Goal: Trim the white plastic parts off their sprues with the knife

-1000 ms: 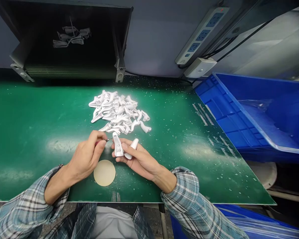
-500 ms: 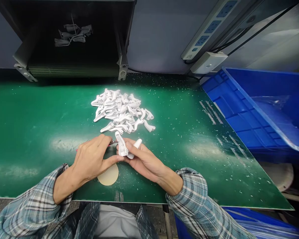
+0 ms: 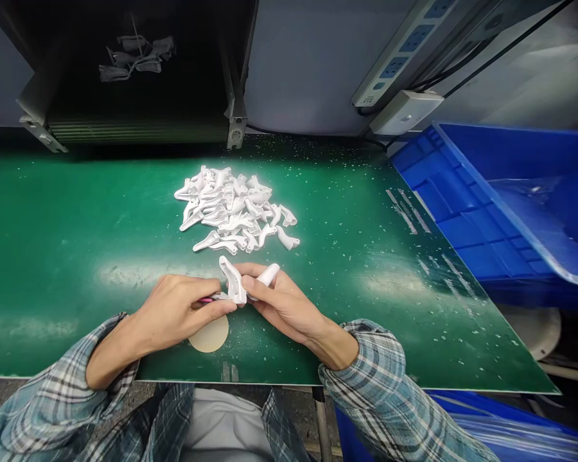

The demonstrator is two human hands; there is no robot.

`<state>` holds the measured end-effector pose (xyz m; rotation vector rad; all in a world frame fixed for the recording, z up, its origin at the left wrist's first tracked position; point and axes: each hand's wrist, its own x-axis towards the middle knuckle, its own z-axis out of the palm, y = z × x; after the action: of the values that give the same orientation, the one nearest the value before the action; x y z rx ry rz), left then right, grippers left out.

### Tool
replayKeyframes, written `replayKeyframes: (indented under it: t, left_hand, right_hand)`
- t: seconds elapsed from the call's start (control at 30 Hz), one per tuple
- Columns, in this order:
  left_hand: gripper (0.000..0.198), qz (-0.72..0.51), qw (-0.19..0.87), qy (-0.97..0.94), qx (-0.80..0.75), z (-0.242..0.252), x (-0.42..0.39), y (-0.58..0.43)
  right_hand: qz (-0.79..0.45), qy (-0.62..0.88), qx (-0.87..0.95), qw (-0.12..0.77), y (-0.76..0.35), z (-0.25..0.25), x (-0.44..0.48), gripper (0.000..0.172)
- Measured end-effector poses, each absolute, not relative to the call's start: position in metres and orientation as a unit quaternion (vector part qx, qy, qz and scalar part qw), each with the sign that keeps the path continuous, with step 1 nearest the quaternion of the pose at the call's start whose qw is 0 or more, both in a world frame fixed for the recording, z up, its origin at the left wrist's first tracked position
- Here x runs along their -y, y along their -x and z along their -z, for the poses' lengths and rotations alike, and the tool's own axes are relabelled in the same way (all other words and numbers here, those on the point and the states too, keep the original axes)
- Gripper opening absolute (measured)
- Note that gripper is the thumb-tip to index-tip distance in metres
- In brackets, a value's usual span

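Observation:
My right hand [image 3: 284, 301] is closed on two white plastic parts. One white part [image 3: 232, 282] stands up hollow side showing, and the other white part [image 3: 270, 274] slants up to the right beneath my thumb. My left hand [image 3: 178, 308] is closed around pink-handled nippers [image 3: 206, 299], mostly hidden by my fingers. Their metal tip touches or lies right beside the lower left of the hollow part; I cannot tell which. A pile of similar white parts [image 3: 231, 212] lies just beyond my hands. Under my left hand is a round cream disc [image 3: 209, 335] on the green tabletop [image 3: 356, 321].
A dark conveyor belt [image 3: 139, 131] ends at the back left, carrying a cluster of white parts [image 3: 137, 58] on a sprue. At right stands a blue bin [image 3: 457, 192]. A power strip [image 3: 395, 58] runs along the wall. Small white scraps [image 3: 318, 160] dot the tabletop.
My left hand has lowered and moved slightly left, bringing the nippers to the hollow part's lower side. That part has turned in my right hand. The whole view has shifted slightly.

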<state>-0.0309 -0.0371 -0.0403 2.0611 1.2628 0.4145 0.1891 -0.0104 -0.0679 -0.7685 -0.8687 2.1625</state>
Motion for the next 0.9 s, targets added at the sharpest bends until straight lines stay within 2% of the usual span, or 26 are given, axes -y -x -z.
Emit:
replayKeyframes:
  t: [0.1, 0.2, 0.3, 0.37, 0.43, 0.5, 0.63, 0.7, 0.77, 0.9]
  left_hand:
    - [0.052, -0.218, 0.396, -0.738, -0.501, 0.043, 0.029, 0.038]
    - [0.034, -0.248, 0.257, -0.709, -0.608, 0.058, 0.015, 0.046]
    - [0.035, -0.164, 0.129, -0.727, -0.654, 0.078, -0.002, 0.051]
    - [0.034, -0.126, 0.103, -0.744, -0.648, 0.087, -0.010, 0.052]
    - [0.029, -0.137, 0.082, -0.750, -0.642, 0.089, -0.012, 0.051]
    - [0.024, -0.194, 0.054, -0.752, -0.628, 0.086, -0.007, 0.047]
    - [0.019, -0.292, -0.023, -0.788, -0.541, 0.077, 0.017, 0.031]
    - [0.018, -0.293, -0.066, -0.814, -0.498, 0.074, 0.027, 0.025]
    - [0.020, -0.295, -0.056, -0.833, -0.464, 0.071, 0.032, 0.021]
    - [0.032, -0.325, 0.060, -0.827, -0.456, 0.063, 0.035, 0.023]
  right_hand:
    - [-0.818, 0.310, 0.317, 0.366, -0.190, 0.068, 0.007, 0.030]
    - [-0.815, 0.314, 0.276, 0.401, -0.192, 0.068, 0.004, 0.031]
    - [-0.824, 0.298, 0.235, 0.422, -0.192, 0.068, 0.002, 0.034]
    - [-0.822, 0.300, 0.223, 0.429, -0.192, 0.069, 0.002, 0.027]
    - [-0.810, 0.322, 0.229, 0.433, -0.190, 0.073, 0.002, 0.023]
    - [-0.797, 0.352, 0.248, 0.423, -0.188, 0.077, 0.003, 0.027]
    - [-0.807, 0.353, 0.293, 0.372, -0.179, 0.085, 0.006, 0.045]
    - [-0.804, 0.333, 0.308, 0.384, -0.176, 0.086, 0.006, 0.042]
    - [-0.781, 0.337, 0.333, 0.407, -0.175, 0.085, 0.005, 0.038]
    - [-0.648, 0.399, 0.475, 0.442, -0.184, 0.080, 0.004, 0.029]
